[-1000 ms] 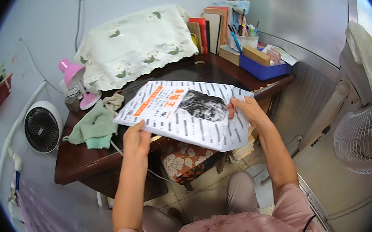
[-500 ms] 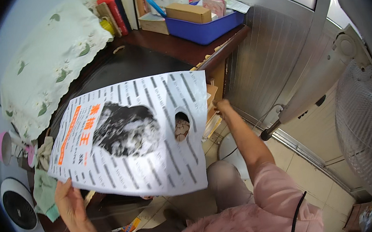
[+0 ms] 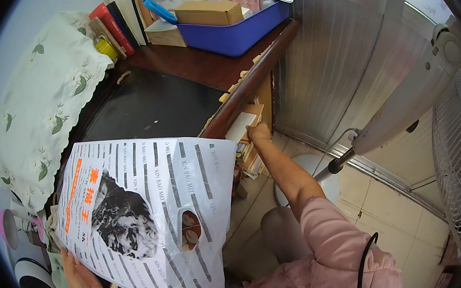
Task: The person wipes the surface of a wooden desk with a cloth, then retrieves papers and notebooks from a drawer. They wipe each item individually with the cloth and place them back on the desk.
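My left hand (image 3: 85, 279) grips the left end of a large white plastic carrier bag (image 3: 161, 206), thumb on top and fingers underneath. The bag has grey stripes, orange print, a dark picture and an oval handle hole near its right end; it spreads over the desk's front edge and hides what lies below. To the right, my right hand (image 3: 258, 133) reaches under the desktop. Its fingers are curled at the edge of a flat white book-like item (image 3: 238, 127), lying on a stack of books and papers (image 3: 249, 159).
The dark desk (image 3: 149, 107) carries a blue tray (image 3: 236, 32) with a brown box (image 3: 208, 13), and several upright books (image 3: 114, 27). A flowered cloth (image 3: 43, 101) drapes something at left. A white fan (image 3: 39, 287) stands at lower left; a floor fan (image 3: 457, 139) stands at right.
The bag has moved down and left in view with my left hand, uncovering more desk and the book stack. My right hand stays by the stack, now at the white item.
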Available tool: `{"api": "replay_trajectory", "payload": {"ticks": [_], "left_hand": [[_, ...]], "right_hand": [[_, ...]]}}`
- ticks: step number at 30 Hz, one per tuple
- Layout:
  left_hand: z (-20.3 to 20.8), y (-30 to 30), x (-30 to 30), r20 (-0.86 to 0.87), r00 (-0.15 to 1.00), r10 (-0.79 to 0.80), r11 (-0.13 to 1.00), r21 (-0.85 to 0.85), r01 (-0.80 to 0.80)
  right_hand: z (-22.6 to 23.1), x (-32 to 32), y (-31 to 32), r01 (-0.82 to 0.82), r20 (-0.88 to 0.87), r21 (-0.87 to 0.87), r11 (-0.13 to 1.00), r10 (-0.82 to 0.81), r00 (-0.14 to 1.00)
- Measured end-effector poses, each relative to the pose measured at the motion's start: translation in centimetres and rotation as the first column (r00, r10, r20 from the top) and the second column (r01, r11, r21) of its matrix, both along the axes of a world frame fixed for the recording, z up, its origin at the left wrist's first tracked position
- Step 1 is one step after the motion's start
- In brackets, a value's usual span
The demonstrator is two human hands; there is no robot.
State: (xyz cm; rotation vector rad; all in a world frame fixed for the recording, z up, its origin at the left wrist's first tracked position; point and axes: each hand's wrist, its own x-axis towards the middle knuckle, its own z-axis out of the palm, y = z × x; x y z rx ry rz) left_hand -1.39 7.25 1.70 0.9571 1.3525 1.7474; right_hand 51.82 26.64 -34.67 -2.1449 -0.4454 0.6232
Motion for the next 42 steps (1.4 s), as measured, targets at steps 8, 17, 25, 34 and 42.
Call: {"api": "replay_trajectory", "payload": {"ticks": [8,17,25,34,42], "left_hand": [[0.4,-0.8,1.1,0.000,1.000,-0.009,1.000,0.025,0.009],[0.3,-1.0,0.8,0.003,0.997,-0.077,0.995,0.069,0.077],[-0.3,-0.7,-0.2,0.084,0.987,-0.137,0.983,0.137,0.124],[-0.8,0.9,2.4,0.013,1.000,-0.004,0.979,0.206,0.001],[0.0,-0.9,3.7,-0.090,0.996,0.024,0.977,0.211,-0.005]], "right_hand": [[2.5,-4.0,-3.5,-0.683,0.574,-0.311,0.661,0.703,0.419],[2.9,-1.9,-2.7,-0.757,0.686,-0.120,0.643,0.604,0.405],[14.6,-0.5,-15.0,-0.420,0.498,0.544,0.726,0.123,0.858],[31.1,-3.5,-26.3,-0.269,0.391,0.801,0.534,-0.128,0.911],[44.3,-13.6,-23.3,-0.909,0.867,0.408,-0.086,-0.275,0.415]]}}
